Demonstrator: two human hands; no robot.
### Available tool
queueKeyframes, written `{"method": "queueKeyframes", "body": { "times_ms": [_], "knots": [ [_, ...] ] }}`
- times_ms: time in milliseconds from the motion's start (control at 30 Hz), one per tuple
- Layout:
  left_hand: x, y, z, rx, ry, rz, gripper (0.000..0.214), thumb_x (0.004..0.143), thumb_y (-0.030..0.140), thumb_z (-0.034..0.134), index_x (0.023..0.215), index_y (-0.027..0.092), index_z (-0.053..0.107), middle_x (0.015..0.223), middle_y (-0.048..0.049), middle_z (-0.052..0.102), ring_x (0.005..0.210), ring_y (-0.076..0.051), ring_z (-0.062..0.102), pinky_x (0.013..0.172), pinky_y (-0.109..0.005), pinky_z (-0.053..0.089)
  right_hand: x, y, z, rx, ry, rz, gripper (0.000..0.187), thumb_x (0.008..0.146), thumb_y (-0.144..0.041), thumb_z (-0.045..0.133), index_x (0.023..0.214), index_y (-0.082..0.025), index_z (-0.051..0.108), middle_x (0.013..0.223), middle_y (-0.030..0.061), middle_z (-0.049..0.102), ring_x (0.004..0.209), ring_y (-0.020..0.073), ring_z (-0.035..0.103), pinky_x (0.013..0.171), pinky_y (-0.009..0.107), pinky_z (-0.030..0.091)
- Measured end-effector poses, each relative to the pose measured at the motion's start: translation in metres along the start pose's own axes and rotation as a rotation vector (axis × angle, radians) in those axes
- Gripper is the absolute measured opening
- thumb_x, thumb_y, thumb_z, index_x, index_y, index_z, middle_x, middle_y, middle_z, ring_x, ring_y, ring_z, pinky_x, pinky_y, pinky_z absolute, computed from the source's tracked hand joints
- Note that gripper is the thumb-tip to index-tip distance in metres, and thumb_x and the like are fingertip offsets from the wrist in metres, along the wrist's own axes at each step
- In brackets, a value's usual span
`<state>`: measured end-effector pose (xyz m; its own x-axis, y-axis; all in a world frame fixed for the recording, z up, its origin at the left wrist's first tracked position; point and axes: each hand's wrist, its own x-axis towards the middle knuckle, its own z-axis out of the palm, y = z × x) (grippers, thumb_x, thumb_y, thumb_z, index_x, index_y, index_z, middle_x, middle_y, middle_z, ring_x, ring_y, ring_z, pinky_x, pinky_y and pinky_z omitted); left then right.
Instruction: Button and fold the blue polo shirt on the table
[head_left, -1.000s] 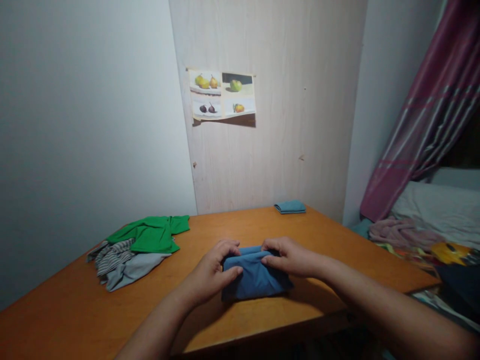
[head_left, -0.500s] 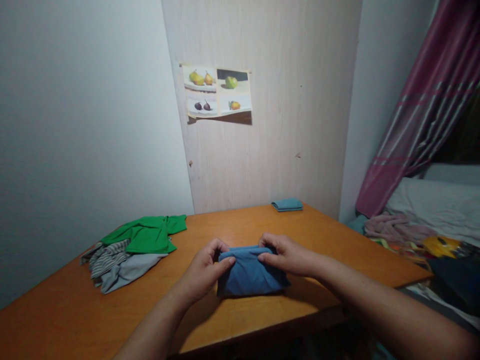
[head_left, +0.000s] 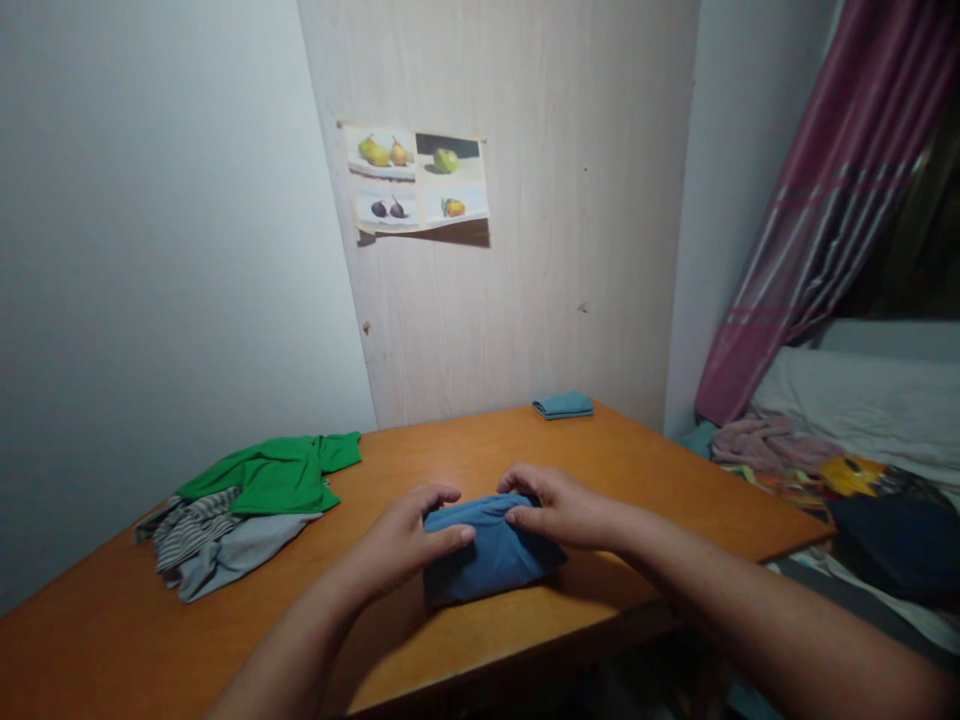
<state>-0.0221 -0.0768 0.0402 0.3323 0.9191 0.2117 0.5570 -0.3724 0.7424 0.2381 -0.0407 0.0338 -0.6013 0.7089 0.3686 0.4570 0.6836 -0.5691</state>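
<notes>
A folded blue garment [head_left: 487,568] stands near the table's front edge, its lower edge on the wood. At its left end is my left hand [head_left: 405,535], thumb and fingers spread apart around the top corner, not pinching. My right hand [head_left: 559,508] grips the top right part, thumb on the near side and fingers curled over behind. The fingertips behind the fabric are partly hidden. What kind of garment it is cannot be made out in its folded state.
On the left of the orange-brown table [head_left: 420,460] lie a green shirt [head_left: 277,475], a striped garment [head_left: 199,525] and a grey garment [head_left: 240,560] in a loose pile. A folded blue-green cloth [head_left: 564,404] sits at the far right corner. Beyond the right edge is a cluttered bed [head_left: 885,400].
My left thumb and fingers have opened away from the garment's top left corner. My right hand stays on it. The whole view has shifted slightly, moving things left.
</notes>
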Motion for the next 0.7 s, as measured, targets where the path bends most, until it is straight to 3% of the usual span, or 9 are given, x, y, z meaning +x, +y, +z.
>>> {"method": "queueKeyframes", "body": {
  "times_ms": [100,200,333,567,700],
  "knots": [
    [0.002,0.004,-0.002,0.13,-0.044,0.052,0.036,0.08,0.052,0.063,0.083,0.017,0.068,0.083,-0.003,0.062,0.083,-0.021,0.057,0.071,-0.028,0.043,-0.001,0.001,-0.002,-0.01,-0.004,0.002,0.035,0.081,-0.027,0.065,0.114,-0.019,0.061,0.103,0.005,0.067,0.09,0.0184,0.06,0.077,0.029,0.046],
    [0.0,0.005,-0.002,0.061,-0.067,0.038,0.031,0.082,0.048,0.059,0.085,0.017,0.066,0.078,-0.0005,0.062,0.076,-0.017,0.056,0.065,-0.025,0.042,-0.002,0.003,-0.01,-0.015,-0.094,0.049,0.045,0.077,-0.034,0.071,0.118,-0.018,0.062,0.107,0.0069,0.066,0.093,0.0201,0.06,0.076,0.028,0.046],
    [-0.002,0.004,-0.001,-0.037,-0.094,0.005,0.03,0.081,0.047,0.061,0.085,0.017,0.063,0.075,0.0012,0.06,0.07,-0.015,0.054,0.061,-0.023,0.04,-0.003,0.007,-0.022,0.066,-0.295,0.155,0.026,0.079,-0.034,0.069,0.098,-0.016,0.068,0.081,0.0007,0.065,0.074,0.0149,0.058,0.062,0.023,0.043],
    [0.005,0.01,-0.005,-0.11,-0.065,0.021,0.033,0.081,0.05,0.062,0.087,0.017,0.063,0.072,0.0017,0.058,0.067,-0.014,0.053,0.06,-0.023,0.041,-0.002,0.023,-0.026,0.337,-0.232,0.12,0.029,0.081,-0.036,0.067,0.101,-0.014,0.066,0.086,0.0006,0.064,0.076,0.0132,0.057,0.068,0.024,0.045],
    [0.013,0.016,-0.005,-0.056,-0.031,0.029,0.031,0.081,0.048,0.062,0.086,0.017,0.064,0.071,0.0019,0.059,0.067,-0.015,0.052,0.061,-0.023,0.04,-0.002,0.033,-0.024,0.35,-0.13,0.14,0.034,0.081,-0.037,0.067,0.107,-0.014,0.067,0.095,0.0053,0.067,0.084,0.0165,0.061,0.078,0.029,0.048]
  ]
}}
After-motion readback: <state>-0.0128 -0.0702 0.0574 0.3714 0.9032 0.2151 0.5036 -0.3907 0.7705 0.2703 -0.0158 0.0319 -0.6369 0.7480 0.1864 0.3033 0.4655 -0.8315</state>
